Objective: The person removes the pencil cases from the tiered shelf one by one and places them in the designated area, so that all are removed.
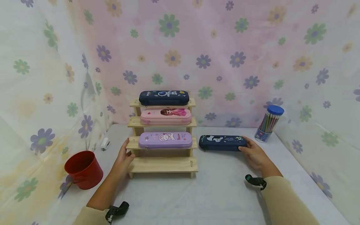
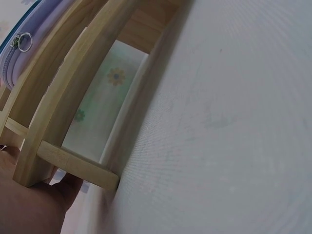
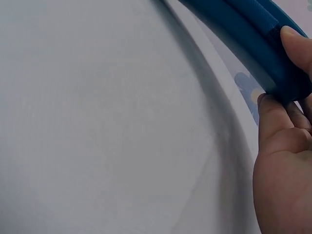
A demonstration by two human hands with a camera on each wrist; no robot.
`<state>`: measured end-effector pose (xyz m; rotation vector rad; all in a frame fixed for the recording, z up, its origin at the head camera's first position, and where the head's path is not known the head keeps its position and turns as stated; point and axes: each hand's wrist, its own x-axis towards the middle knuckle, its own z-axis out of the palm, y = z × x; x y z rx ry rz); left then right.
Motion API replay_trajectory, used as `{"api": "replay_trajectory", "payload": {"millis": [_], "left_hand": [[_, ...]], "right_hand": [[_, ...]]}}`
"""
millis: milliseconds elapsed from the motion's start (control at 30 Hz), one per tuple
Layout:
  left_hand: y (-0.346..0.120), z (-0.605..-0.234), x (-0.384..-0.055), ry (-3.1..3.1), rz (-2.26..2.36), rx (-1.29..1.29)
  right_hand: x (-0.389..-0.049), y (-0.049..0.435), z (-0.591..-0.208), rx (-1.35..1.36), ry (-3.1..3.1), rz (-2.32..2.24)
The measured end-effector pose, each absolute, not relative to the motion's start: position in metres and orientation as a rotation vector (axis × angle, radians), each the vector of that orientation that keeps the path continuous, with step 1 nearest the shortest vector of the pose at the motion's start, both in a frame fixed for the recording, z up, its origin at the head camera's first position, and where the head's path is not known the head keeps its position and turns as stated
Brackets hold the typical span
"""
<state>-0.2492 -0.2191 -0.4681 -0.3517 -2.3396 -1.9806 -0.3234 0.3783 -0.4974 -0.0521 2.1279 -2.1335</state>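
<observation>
My right hand [image 1: 254,153] grips the right end of a dark blue pencil case [image 1: 220,143] with a panda picture, thumb on the near side. The right wrist view shows fingers under this case [image 3: 253,46], held above the white surface. At the left side of a four-step wooden stand [image 1: 163,164], my left hand [image 1: 122,161] holds its edge, thumb near the lowest step; the left wrist view shows fingers partly hidden behind the wood. On the upper steps lie a navy astronaut pencil case [image 1: 164,98], a pink one [image 1: 166,116] and a purple one [image 1: 165,140]. The lowest step is bare.
A red bucket [image 1: 84,170] stands left of my left forearm, with a small white object [image 1: 105,144] behind it. At the back right is a blue-lidded tub of pencils [image 1: 268,123]. Flowered cloth [image 1: 188,43] hangs around the white table [image 1: 213,200].
</observation>
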Motion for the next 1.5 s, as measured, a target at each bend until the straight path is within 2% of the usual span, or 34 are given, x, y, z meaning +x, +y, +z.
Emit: {"api": "replay_trajectory", "payload": {"millis": [367, 733, 1167, 1500], "left_hand": [[-0.220, -0.464, -0.248, -2.358, -1.974, -0.306], [-0.218, -0.469, -0.250, -2.266, -2.012, -0.409], [-0.216, -0.470, -0.250, -2.313, -2.020, -0.345], [-0.216, -0.470, -0.250, -2.302, -2.010, -0.357]], "right_hand": [[-0.337, 0.385, -0.498, 0.026, 2.104, -2.104], [-0.338, 0.380, -0.487, 0.125, 2.465, -1.683], [-0.343, 0.381, -0.494, 0.272, 2.626, -1.392], [-0.338, 0.375, -0.498, 0.342, 2.699, -1.391]]}}
